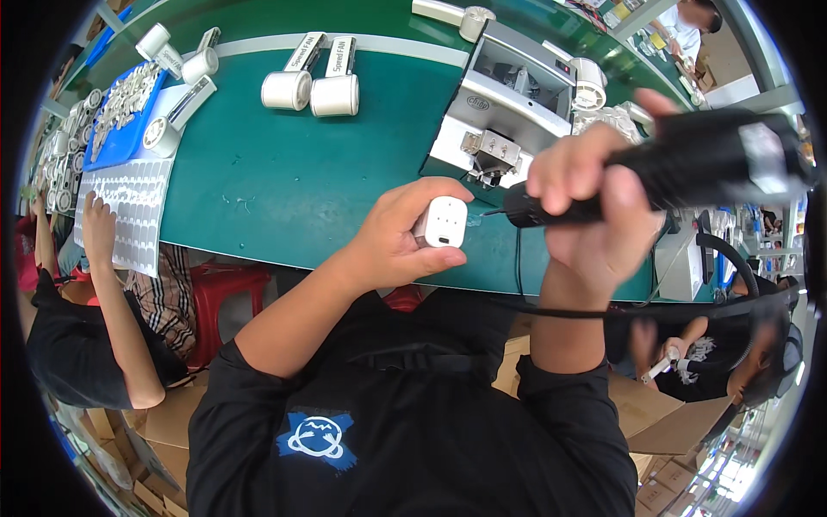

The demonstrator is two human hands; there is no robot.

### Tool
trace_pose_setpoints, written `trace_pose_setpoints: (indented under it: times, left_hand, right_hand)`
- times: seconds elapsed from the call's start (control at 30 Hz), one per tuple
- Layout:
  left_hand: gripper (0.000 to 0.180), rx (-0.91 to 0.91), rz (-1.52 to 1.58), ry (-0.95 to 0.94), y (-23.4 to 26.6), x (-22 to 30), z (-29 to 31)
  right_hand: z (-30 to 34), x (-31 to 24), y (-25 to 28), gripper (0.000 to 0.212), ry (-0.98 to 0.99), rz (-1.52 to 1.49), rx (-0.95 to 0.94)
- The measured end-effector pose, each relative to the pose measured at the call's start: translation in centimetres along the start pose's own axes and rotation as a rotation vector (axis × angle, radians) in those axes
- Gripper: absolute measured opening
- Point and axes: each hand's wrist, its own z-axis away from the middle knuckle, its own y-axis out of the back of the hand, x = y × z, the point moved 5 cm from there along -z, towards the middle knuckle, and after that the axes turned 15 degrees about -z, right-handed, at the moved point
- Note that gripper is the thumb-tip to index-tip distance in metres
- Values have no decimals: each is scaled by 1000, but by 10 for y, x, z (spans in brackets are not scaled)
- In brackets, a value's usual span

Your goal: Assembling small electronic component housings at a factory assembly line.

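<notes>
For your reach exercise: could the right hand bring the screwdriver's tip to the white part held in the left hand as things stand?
Probably yes. The right hand holds the screwdriver with its tip just beside the white part in the left hand; nothing lies between them.

Head camera looks steeply down, close above the green bench [284, 189].

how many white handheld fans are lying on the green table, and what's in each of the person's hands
White handheld fans lying on the green table: 5, namely
Small white part in the left hand: 1
Black electric screwdriver in the right hand: 1
Total: 7
</notes>
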Motion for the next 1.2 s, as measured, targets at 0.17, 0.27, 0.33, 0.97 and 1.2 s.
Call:
trace_pose_setpoints:
  times: [0.17, 0.27, 0.33, 0.97, 1.2]
  left_hand:
    - [50, -19, -144, -67, -7, 4, -5]
    - [49, -34, -185, -72, -11, 3, -5]
    - [49, -33, -197, -88, -12, 4, -7]
    - [51, -61, -254, -107, -14, 9, -9]
    - [54, 13, -213, -54, -11, 13, -9]
  right_hand:
    - [-7, -19, -26, 60, -7, -87, -72]
    - [-5, -12, -23, 60, 3, -39, -65]
    - [-4, -13, -21, 61, -5, -58, -66]
    - [1, -15, -21, 66, 4, -24, -98]
    - [5, -14, -17, 64, -7, -76, -125]
